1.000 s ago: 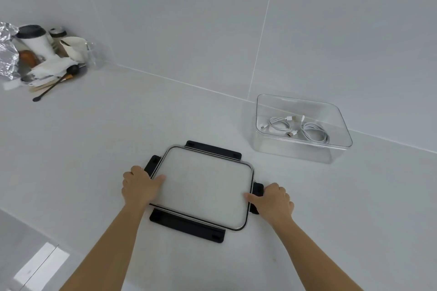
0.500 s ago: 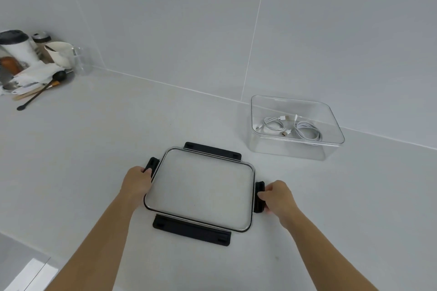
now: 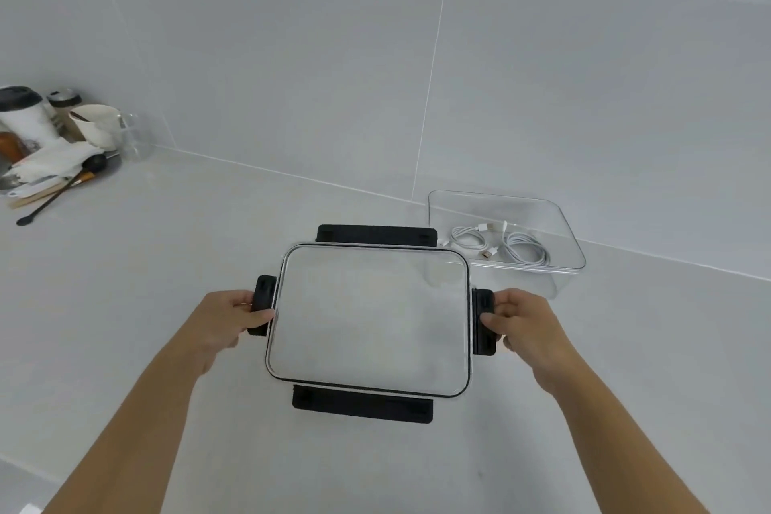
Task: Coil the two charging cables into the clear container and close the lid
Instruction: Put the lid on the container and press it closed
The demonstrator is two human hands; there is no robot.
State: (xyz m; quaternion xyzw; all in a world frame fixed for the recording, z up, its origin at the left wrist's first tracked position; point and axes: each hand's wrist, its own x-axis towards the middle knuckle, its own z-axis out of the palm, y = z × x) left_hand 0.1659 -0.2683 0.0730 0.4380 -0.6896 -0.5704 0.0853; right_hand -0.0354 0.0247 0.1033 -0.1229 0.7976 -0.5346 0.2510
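While both hands grip the lid (image 3: 369,317) by its short ends, I see it held flat above the pale surface (image 3: 167,284). My left hand (image 3: 227,319) has its fingers (image 3: 260,319) closed on the left black clasp, and my right hand (image 3: 527,325) pinches the right clasp. Beyond the lid's far right corner the clear container (image 3: 571,250) stands open by the tiled wall, with the two white charging cables (image 3: 500,244) coiled inside. Cups and utensils (image 3: 54,142) crowd the far left corner
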